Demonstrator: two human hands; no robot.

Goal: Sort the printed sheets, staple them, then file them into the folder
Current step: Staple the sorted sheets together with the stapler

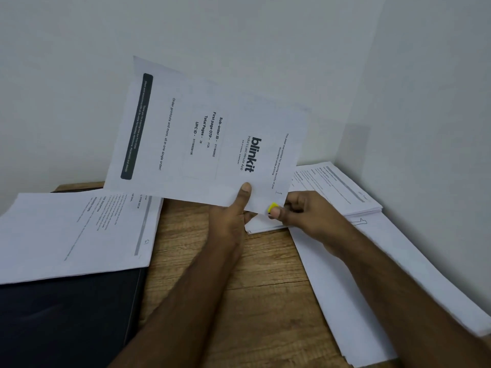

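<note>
From where I stand the job looks to be somewhere in its middle: the sheets are already split into piles, but nothing I can see is filed yet. One pile of printed sheets [77,232] lies at about nine o'clock from the hands, resting partly on a dark folder [66,314] that is shut or at least covered; another stack [342,189] sits at two o'clock against the wall, with longer blank-looking sheets [385,274] running down the right side of the wooden table [239,288]. The held bundle [207,139] — its cover page numbered 1 — is raised off the table, tilted up toward twelve o'clock. The left hand [233,216] grips its lower edge, thumb on the front and fingers behind. The right hand [300,211] is just beside it at three o'clock, fingers curled and pinching a small yellow thing [273,207] against the bundle's bottom corner; whether that is a clip or part of a stapler I cannot tell. Fastening seems to be the step in hand — filing this set, and probably the other piles, remains.
</note>
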